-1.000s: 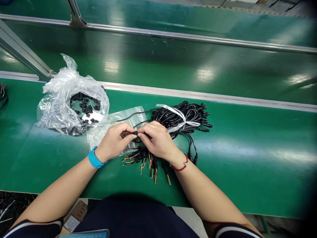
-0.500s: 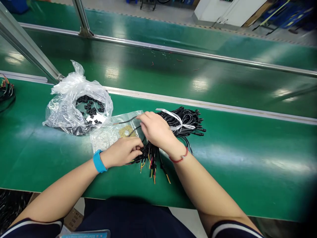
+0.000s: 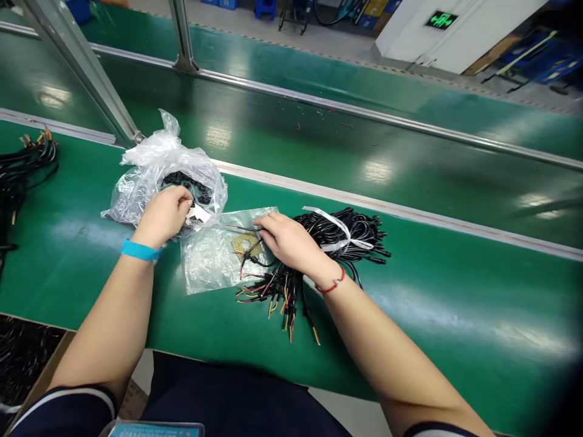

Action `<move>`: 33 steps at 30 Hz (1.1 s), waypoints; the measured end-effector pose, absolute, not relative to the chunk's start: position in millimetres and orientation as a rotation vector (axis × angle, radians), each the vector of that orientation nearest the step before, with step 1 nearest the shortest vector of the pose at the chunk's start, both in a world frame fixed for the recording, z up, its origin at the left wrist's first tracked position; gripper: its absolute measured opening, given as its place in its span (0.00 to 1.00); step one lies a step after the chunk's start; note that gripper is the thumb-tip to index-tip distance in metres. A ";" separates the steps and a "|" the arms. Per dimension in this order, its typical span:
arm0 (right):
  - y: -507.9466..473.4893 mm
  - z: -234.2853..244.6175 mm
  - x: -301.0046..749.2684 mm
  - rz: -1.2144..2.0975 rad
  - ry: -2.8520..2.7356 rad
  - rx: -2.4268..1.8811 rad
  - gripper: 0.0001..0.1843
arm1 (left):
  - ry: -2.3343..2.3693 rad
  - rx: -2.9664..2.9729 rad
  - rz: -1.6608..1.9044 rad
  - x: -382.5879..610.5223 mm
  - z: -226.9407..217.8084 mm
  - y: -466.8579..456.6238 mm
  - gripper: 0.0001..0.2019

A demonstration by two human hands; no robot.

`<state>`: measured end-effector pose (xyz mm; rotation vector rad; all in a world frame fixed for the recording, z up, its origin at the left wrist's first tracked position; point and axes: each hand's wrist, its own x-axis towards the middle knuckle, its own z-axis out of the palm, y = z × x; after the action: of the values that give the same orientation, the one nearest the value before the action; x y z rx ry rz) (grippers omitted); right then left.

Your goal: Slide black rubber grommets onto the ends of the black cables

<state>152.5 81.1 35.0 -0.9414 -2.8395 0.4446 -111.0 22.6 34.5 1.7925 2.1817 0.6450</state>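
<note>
Green bench top [image 3: 455, 291] is carrying it all: your left hand [image 3: 164, 212] is curling its fingers inside the clear bag [image 3: 146, 182] of black parts [image 3: 194, 182], whether gripping one I cannot tell. Your right hand [image 3: 286, 240] is pinching a thin wire [image 3: 243, 229] beside the cable bundle [image 3: 346, 233], and tugging it risks a snag.

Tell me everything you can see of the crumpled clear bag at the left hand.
The bag is thin, clear, crinkled plastic, glossy with glare, its top bunched into a peak. It slumps open on the green bench. Small black parts lie inside, and a white slip shows at its mouth. The left hand rests curled at that mouth, touching the film. One edge meets a flat clear pouch.
</note>
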 end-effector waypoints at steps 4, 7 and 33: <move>75.1 34.0 165.0 0.504 -2.873 -0.948 0.19 | 2.222 1.892 0.184 -113.4 28.9 22.8 0.10; 75.7 33.6 170.1 0.508 -2.914 -0.908 0.21 | 2.199 1.963 -0.015 -104.7 29.0 20.3 0.12; 81.4 38.4 130.3 0.340 -3.075 -1.363 0.13 | 2.227 2.036 0.831 -68.4 29.2 15.1 0.08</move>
<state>130.3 81.4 38.4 -1.3627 -3.0747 0.3402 -68.4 15.1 29.2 2.0359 2.2273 0.8314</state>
